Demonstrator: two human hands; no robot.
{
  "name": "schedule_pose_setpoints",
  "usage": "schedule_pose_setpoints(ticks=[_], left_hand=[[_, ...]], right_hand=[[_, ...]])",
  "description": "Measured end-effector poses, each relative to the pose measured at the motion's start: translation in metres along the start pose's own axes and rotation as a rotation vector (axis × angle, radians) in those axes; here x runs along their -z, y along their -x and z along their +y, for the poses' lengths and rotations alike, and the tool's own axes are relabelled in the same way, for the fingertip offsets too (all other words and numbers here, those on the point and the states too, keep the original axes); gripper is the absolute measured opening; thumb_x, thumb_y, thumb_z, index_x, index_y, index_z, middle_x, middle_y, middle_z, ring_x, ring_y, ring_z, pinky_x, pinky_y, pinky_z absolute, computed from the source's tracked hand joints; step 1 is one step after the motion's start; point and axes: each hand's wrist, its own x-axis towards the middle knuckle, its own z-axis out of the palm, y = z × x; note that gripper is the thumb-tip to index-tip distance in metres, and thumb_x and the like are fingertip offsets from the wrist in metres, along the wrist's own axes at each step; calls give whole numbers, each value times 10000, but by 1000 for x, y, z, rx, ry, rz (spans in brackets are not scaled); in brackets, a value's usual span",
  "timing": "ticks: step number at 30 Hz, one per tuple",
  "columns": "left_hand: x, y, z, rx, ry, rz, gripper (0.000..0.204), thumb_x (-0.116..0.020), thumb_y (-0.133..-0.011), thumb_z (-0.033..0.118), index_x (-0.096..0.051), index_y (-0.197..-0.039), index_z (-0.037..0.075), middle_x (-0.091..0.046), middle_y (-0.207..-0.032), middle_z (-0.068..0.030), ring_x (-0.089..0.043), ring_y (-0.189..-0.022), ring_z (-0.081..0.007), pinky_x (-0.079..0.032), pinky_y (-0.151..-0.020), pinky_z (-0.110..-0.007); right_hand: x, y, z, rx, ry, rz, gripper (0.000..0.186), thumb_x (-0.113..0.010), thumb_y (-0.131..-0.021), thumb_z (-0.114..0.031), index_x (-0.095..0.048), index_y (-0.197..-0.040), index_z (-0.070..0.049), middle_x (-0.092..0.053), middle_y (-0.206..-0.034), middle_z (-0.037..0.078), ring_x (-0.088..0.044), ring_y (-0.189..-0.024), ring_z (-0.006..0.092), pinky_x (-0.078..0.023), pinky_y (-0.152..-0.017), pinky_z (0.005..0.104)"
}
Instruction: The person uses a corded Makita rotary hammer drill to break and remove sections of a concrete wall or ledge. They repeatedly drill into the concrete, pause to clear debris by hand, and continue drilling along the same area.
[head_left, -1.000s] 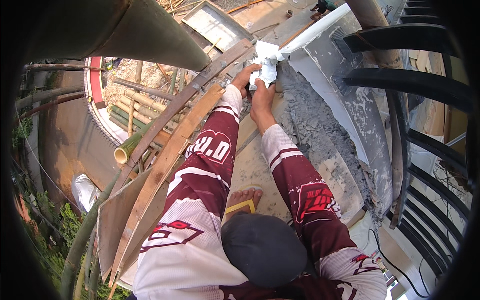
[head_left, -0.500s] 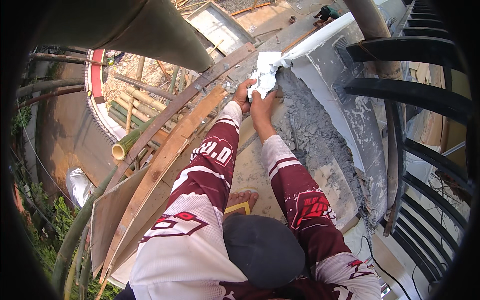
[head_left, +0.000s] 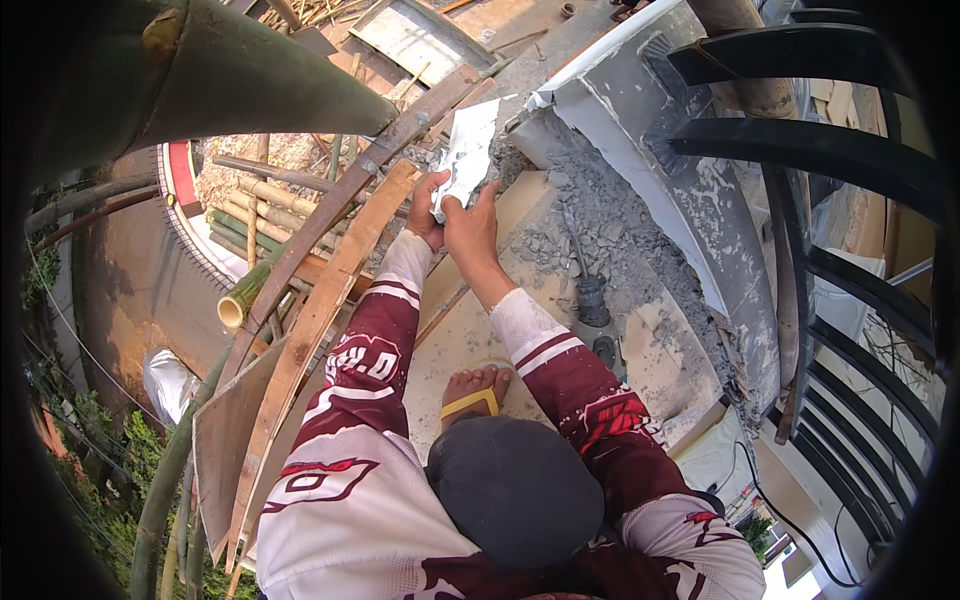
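A jagged slab of white-painted plaster [head_left: 468, 150] is gripped between both my hands, out in front of me. My left hand [head_left: 427, 210] holds its near left edge with fingers curled under. My right hand [head_left: 472, 225] clasps the near right end, thumb lying on top. Right of my hands, grey rubble [head_left: 610, 225] covers the board beside the broken wall edge [head_left: 650, 180]. In that rubble lies a dark power tool [head_left: 592, 300] with a long chisel bit, partly hidden under my right forearm.
Wooden planks [head_left: 320, 310] and bamboo poles [head_left: 235, 300] border the left side, with a drop to the ground beyond. A thick bamboo post [head_left: 260, 70] crosses the upper left. Black metal railing bars [head_left: 810, 150] line the right. My sandalled foot [head_left: 475, 390] rests on the pale board [head_left: 530, 240].
Both hands have carried the plaster slab left, away from the broken wall and toward the planks. The power tool in the rubble now shows more, and my view has shifted slightly.
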Motion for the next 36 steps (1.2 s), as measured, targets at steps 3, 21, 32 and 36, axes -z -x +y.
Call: schedule_pose_setpoints(ticks=[3, 21, 32, 36], left_hand=[[-8, 34, -3, -94, -14, 10, 537, -650, -906, 346, -575, -1331, 28, -695, -1215, -126, -684, -1055, -268, -539, -980, -410], [-98, 192, -122, -348, -304, -187, 1190, -838, -813, 407, -40, -1593, -7, -367, -1523, -200, -350, -1446, -300, -274, -1211, -440], [-128, 303, -40, -1072, -157, -160, 975, -729, -777, 350, -256, -1584, 76, -485, -1466, -217, -523, -1324, -329, -449, -1124, -459], [-94, 361, 200, -1139, -80, -727, 736, -570, -872, 399, -422, -1451, -30, -552, -1324, -312, -598, -1211, -414, -562, -985, -549]], right_hand=[[5, 33, -23, -56, 15, -121, 934, -588, -890, -232, -66, -1530, 203, -506, -1383, 412, -547, -1296, 472, -422, -1093, 431], [180, 194, -32, 228, -300, -364, 882, -671, -885, -254, -235, -1574, 84, -446, -1502, 193, -464, -1368, 270, -341, -1153, 375], [117, 188, -152, 879, 33, -1033, 1067, -736, -899, -223, 6, -1589, 111, -313, -1584, 360, -393, -1457, 447, -329, -1182, 463], [43, 197, -252, 1439, 115, -664, 1182, -795, -877, -337, 55, -1618, 20, -269, -1619, 322, -345, -1492, 404, -302, -1201, 470]])
